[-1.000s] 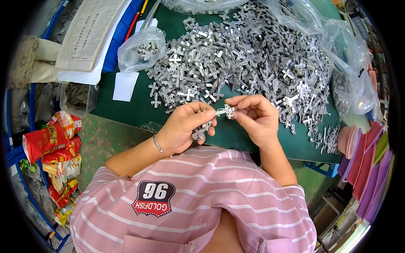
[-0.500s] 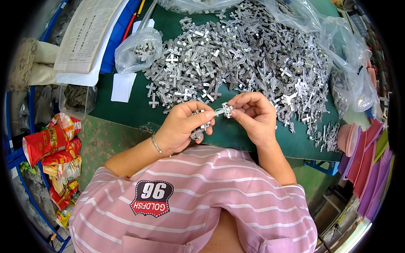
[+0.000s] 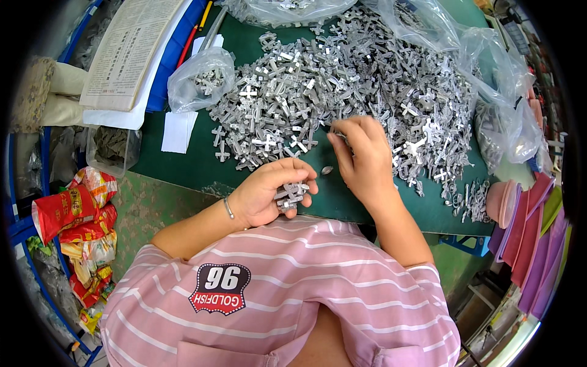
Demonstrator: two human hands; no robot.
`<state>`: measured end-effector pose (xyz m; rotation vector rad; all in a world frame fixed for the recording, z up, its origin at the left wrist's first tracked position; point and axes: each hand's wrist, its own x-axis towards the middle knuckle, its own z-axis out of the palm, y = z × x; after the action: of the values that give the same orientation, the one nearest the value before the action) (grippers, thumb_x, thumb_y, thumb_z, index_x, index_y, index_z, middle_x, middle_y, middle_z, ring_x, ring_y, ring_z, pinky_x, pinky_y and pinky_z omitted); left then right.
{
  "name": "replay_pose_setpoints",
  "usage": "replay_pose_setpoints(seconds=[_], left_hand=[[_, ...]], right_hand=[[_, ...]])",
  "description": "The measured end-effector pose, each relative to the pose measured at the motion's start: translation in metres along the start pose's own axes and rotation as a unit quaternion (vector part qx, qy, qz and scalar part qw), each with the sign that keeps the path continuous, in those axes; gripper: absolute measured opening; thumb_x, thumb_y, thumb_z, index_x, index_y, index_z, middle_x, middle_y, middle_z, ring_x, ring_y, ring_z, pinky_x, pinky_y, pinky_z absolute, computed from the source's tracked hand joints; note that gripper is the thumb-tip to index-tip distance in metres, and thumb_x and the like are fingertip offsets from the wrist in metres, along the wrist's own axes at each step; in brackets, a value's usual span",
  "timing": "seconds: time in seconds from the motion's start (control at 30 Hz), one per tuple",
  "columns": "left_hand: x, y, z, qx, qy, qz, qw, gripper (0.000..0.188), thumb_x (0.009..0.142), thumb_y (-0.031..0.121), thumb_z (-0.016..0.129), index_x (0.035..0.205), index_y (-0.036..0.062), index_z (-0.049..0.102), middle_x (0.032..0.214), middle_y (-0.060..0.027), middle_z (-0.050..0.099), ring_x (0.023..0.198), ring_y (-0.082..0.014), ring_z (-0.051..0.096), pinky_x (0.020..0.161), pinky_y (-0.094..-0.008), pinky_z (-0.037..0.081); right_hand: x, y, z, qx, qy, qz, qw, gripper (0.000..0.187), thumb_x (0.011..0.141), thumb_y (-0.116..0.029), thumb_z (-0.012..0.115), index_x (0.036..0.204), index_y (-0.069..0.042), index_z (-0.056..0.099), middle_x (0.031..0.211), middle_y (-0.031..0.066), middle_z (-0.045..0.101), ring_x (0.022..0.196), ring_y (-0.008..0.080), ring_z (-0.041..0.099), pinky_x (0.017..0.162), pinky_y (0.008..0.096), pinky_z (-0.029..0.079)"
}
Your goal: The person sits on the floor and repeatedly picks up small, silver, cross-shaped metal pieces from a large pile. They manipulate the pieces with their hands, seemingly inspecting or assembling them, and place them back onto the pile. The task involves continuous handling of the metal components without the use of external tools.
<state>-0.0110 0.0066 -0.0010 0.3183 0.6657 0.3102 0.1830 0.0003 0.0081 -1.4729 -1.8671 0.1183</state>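
nearest to us is the pink shirt with white stripes (image 3: pixel 275 275). beyond it, the left hand (image 3: pixel 269 186), a silver bangle (image 3: pixel 228 208) on its wrist, is curled with its fingers bent round a small cluster of silver-grey metal cross-shaped pieces (image 3: pixel 290 196), which we see resting in its grip above the near edge of the dark green tabletop (image 3: pixel 183 168). just past those fingers, one small grey oval metal piece (image 3: pixel 328 170) lies alone on the green surface, between the two hands. the right hand (image 3: pixel 365 156) is over the near edge of the heap, its fingers bent and its thumb a little apart from them; we cannot tell whether anything is pinched there. farther on spreads the broad heap of silver-grey metal pieces (image 3: pixel 293 85), many of them crosses. to its left we find white paper slips (image 3: pixel 178 131) and a clear plastic bag (image 3: pixel 199 79) with similar pieces inside. at the far side, more clear plastic sheeting (image 3: pixel 422 27) partly covers the heap, and a printed newspaper (image 3: pixel 125 58) lies at the upper left.
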Motion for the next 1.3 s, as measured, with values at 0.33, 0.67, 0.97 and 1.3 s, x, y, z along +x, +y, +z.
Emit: replay_pose_setpoints(seconds=[0.33, 0.67, 0.97, 1.3], left_hand=[[-0.004, 0.002, 0.001, 0.016, 0.003, 0.042, 0.999, 0.018, 0.089, 0.02, 0.049, 0.093, 0.0027, 0.053, 0.083, -0.0081, 0.057, 0.069, -0.0146, 0.058, 0.046, -0.0248, 0.046], [-0.004, 0.001, 0.006, 0.04, 0.033, 0.102, 0.993, 0.016, 0.088, 0.014, 0.054, 0.098, 0.0012, 0.053, 0.084, -0.0077, 0.057, 0.07, -0.0141, 0.058, 0.046, -0.0245, 0.047], [-0.007, 0.002, 0.007, 0.02, 0.034, 0.099, 0.994, 0.016, 0.086, 0.009, 0.054, 0.098, -0.0007, 0.056, 0.085, -0.0106, 0.059, 0.07, -0.0154, 0.059, 0.045, -0.025, 0.049], [-0.005, 0.001, 0.005, 0.003, 0.03, 0.091, 0.995, 0.018, 0.086, 0.01, 0.054, 0.1, -0.001, 0.055, 0.086, -0.0114, 0.06, 0.069, -0.0156, 0.06, 0.045, -0.0251, 0.049]], right_hand=[[-0.009, 0.002, -0.002, 0.176, -0.065, 0.069, 0.98, 0.016, 0.067, 0.006, 0.065, 0.08, 0.0, 0.059, 0.081, 0.0087, 0.059, 0.073, 0.0208, 0.058, 0.059, 0.028, 0.045], [-0.027, -0.005, -0.009, 0.508, -0.059, 0.172, 0.842, 0.013, 0.076, 0.011, 0.058, 0.086, 0.002, 0.057, 0.092, 0.0117, 0.059, 0.083, 0.0145, 0.058, 0.072, 0.025, 0.049], [-0.028, -0.008, -0.006, 0.575, -0.03, 0.225, 0.786, 0.021, 0.074, 0.016, 0.055, 0.088, 0.002, 0.05, 0.088, 0.0145, 0.057, 0.083, 0.0169, 0.057, 0.072, 0.0257, 0.048], [-0.026, -0.017, -0.014, 0.491, -0.057, 0.101, 0.864, 0.014, 0.075, 0.013, 0.055, 0.083, 0.002, 0.056, 0.087, 0.0129, 0.061, 0.082, 0.0193, 0.061, 0.073, 0.0271, 0.049]])
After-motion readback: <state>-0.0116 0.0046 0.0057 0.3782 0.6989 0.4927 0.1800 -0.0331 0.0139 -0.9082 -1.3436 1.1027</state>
